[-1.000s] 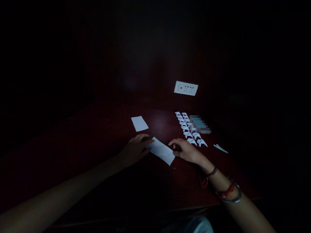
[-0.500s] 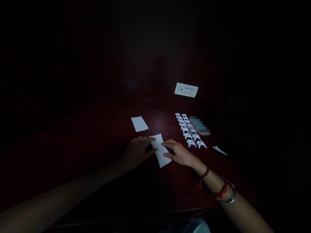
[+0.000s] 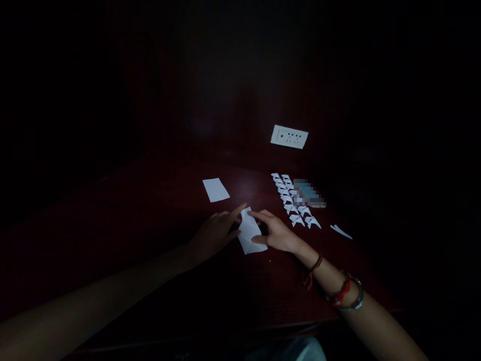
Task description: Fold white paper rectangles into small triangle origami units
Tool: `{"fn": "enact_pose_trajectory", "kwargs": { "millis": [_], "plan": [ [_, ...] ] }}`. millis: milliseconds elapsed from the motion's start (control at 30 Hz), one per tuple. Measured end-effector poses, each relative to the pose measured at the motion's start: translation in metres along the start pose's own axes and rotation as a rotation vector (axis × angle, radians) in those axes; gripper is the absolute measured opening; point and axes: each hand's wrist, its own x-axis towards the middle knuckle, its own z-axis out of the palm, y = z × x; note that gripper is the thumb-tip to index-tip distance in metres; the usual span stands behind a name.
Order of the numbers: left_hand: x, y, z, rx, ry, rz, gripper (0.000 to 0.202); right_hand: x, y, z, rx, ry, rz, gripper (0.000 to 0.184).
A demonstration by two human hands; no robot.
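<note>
A white sheet of paper (image 3: 248, 231) with a crease near its lower end lies on the dark red table between my hands. My left hand (image 3: 216, 230) holds its left edge, thumb at the side and index finger stretched to the top corner. On the opposite edge, my right hand (image 3: 277, 231) grips the sheet with its thumb on the surface and index finger at the upper right. Further back, to the left, lies another white sheet (image 3: 216, 190), flat and untouched. Several small folded paper pieces (image 3: 288, 198) stand in two rows right of my right hand.
A phone-like object (image 3: 310, 193), partly blurred out, lies beside the folded pieces. Thin white strips (image 3: 341, 231) rest further right. On the wall behind is a white socket panel (image 3: 289, 137). The table's front edge (image 3: 278, 328) runs near my body; the surroundings are very dark.
The sheet between my hands has turned slightly and shows narrower at the top. My left index finger has moved up to its top corner; my right fingers have shifted a little upward.
</note>
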Motion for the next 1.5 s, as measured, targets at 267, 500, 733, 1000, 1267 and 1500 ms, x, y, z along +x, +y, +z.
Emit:
{"fn": "enact_pose_trajectory", "kwargs": {
  "millis": [267,500,733,1000,1267,1500],
  "plan": [
    [0.001,-0.006,0.008,-0.088,-0.022,0.017,0.064,-0.002,0.002,0.002,-0.003,-0.014,0.07,0.069],
    [0.001,-0.005,0.008,-0.14,-0.022,0.058,0.061,-0.002,0.004,0.003,-0.006,-0.016,0.079,0.068],
    [0.003,-0.004,0.007,-0.132,-0.028,0.053,0.057,-0.004,-0.002,0.001,-0.029,0.008,0.079,0.066],
    [0.001,-0.004,0.009,-0.069,-0.028,0.09,0.059,-0.004,-0.002,0.004,-0.015,0.018,0.067,0.063],
    [0.002,0.001,0.006,-0.023,-0.027,0.044,0.043,-0.003,0.004,0.008,0.127,0.091,0.076,0.052],
    [0.003,0.011,0.001,0.038,-0.024,0.004,0.03,0.004,0.001,0.008,0.071,0.175,0.153,0.038]
  ]
}}
